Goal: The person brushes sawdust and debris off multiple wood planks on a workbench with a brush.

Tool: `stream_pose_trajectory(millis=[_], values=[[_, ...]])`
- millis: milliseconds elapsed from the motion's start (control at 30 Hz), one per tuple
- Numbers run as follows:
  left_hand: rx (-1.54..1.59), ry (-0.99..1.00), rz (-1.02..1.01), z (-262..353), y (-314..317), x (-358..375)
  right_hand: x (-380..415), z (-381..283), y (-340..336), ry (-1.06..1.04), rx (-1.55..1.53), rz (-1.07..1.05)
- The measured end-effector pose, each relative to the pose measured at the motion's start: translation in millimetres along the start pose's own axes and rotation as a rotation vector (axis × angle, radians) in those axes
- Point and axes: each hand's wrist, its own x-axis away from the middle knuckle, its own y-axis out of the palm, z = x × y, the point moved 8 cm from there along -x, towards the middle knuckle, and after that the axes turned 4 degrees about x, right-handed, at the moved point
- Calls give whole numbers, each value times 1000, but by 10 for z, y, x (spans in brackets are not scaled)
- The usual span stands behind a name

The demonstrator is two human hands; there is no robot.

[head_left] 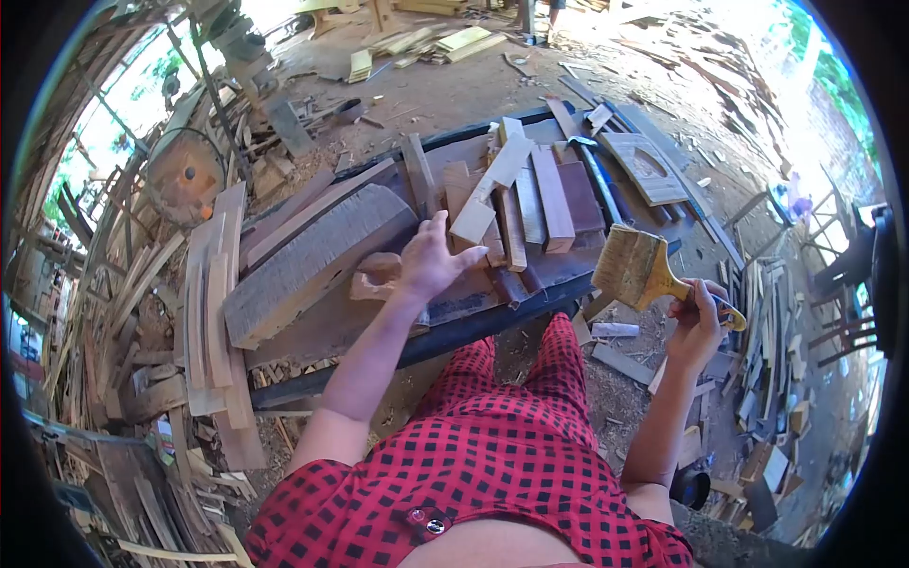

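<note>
My right hand (696,327) is wrapped round the yellow handle of a wide paintbrush (632,267), whose pale bristles point left, just off the workbench's near edge. Over the workbench my left hand (433,257) is open, its thumb and fingers apart. Its fingertips are close to a pale notched wood piece (476,216) lying across other blocks; whether they touch cannot be made out. Left of that hand rests a thick, rough grey beam (317,260). Partly behind my wrist sits a small reddish carved block (375,276). A purplish wood block (552,204) lies further right.
The dark-edged workbench (445,343) stands before my legs. A panel with a curved cut-out (644,168) lies at its right end. Long boards (216,303) lean at the left end. Scrap wood (772,350) is heaped right, and yellowish planks (464,40) lie on the ground behind.
</note>
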Motion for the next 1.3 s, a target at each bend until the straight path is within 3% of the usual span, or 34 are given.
stream_pose_trajectory(millis=[67,133,300,400,467,533,600,733,833,900,967,1033,1133,1200,1300], values=[[-122,33,27,116,119,-91,-11,-40,-139,-31,-3,26],[-165,-149,-129,37,293,-139,-3,-34,-231,-24,-22,34],[-149,-67,-56,-126,345,-196,-3,19,-275,-14,-18,39],[-77,13,55,-132,177,-204,-19,69,-210,14,-69,49],[244,31,109,-56,-46,-127,-4,59,-131,36,-58,26],[309,61,143,-15,-226,16,-22,23,-35,37,-41,0],[363,92,102,11,-332,216,-49,10,115,50,-18,-34],[618,-65,-14,-94,-371,600,-53,-8,646,54,11,-165],[666,-80,-17,-127,-415,767,56,87,1230,170,-3,-328],[705,-91,-11,-207,-380,827,243,150,1715,230,-9,-562],[672,4,84,-205,-437,843,417,276,2064,304,5,-644],[634,-23,63,-215,-442,848,600,450,2362,424,-18,-763],[595,48,74,-180,-448,816,731,606,2602,477,34,-819],[1033,-120,43,-215,-347,841,595,803,2657,491,11,-820],[806,-152,-70,-399,-270,887,133,1077,2574,512,103,-783]])
